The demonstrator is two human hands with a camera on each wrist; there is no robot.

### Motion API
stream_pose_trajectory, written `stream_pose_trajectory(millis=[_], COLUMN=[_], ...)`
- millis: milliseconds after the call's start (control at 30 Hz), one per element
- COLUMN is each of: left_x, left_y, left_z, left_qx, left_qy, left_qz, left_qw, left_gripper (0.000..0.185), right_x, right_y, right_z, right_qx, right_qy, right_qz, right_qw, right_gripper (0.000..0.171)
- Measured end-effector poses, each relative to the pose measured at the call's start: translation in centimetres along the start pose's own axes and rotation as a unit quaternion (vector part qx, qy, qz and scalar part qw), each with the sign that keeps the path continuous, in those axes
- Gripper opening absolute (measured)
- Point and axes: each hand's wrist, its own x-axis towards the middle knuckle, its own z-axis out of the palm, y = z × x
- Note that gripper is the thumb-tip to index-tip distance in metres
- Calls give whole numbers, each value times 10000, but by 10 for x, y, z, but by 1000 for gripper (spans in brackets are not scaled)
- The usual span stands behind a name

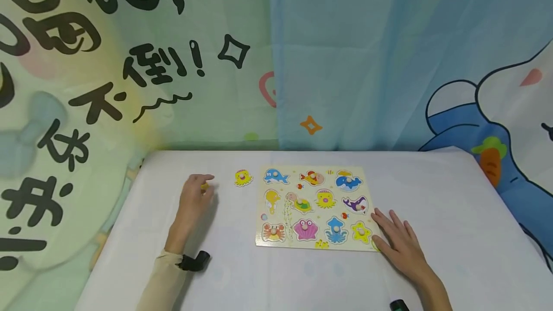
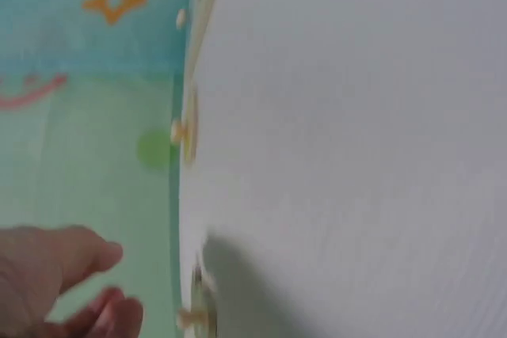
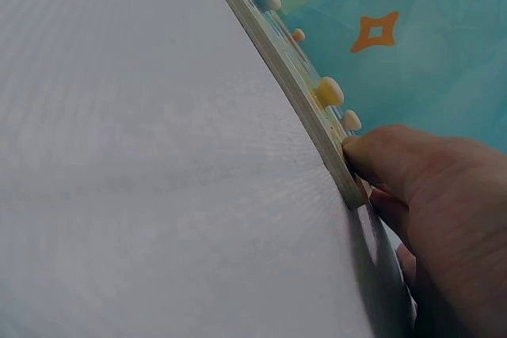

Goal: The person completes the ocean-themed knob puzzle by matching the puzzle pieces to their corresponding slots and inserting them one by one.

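My left hand (image 1: pixel 194 203) hovers over the left of the table, fingers loosely bent above a small yellow puzzle piece (image 1: pixel 204 186). In the left wrist view that knobbed piece (image 2: pixel 202 310) lies on the cloth, apart from the fingers; its picture is mostly hidden. To its right lies a yellow octopus piece (image 1: pixel 243 177). The sea-animal puzzle board (image 1: pixel 263 212) lies flat, holding several knobbed pieces, such as a crab (image 1: pixel 273 232) and a starfish (image 1: pixel 361 232). My right hand (image 1: pixel 402 246), fingers spread, touches the board's right edge, its thumb on the near right corner.
A white cloth (image 1: pixel 328 277) covers the table. Behind its far edge hangs a printed curtain (image 1: pixel 345 61). A black strap and device (image 1: pixel 195 261) sit at the left wrist, and a dark object (image 1: pixel 398 305) shows near the right forearm.
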Motion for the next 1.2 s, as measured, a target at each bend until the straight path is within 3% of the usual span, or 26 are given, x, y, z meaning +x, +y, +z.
stream_pose_trajectory(millis=[67,167,233,433,633,800,1000,1200], left_x=[2,4,5,10,17,21,21,18], left_y=[-9,-16,-17,-18,-19,-19,-23,-32], left_z=[-6,-8,-8,-13,-21,-23,-21,-21], left_qx=[26,235,379,696,984,1158,986,614], left_qy=[100,-213,-394,-481,-970,-1178,-1369,-1383], left_qz=[-356,-638,-639,-531,-796,-992,-1337,-1337], left_qw=[9993,9975,9965,9950,9872,9813,9765,9794], left_gripper=[29,29,26,22,18,16,19,20], right_x=[0,0,0,3,4,4,2,0], right_y=[0,0,-1,-3,-4,-4,-3,-2], right_z=[0,0,0,-1,1,1,0,-1], right_qx=[10,12,22,31,69,22,-17,18], right_qy=[-23,-21,-8,28,10,17,-8,27], right_qz=[35,50,36,-11,-18,11,38,-11], right_qw=[10000,10000,10000,10000,10000,10000,10000,10000], right_gripper=[57,57,57,57,57,57,57,57])
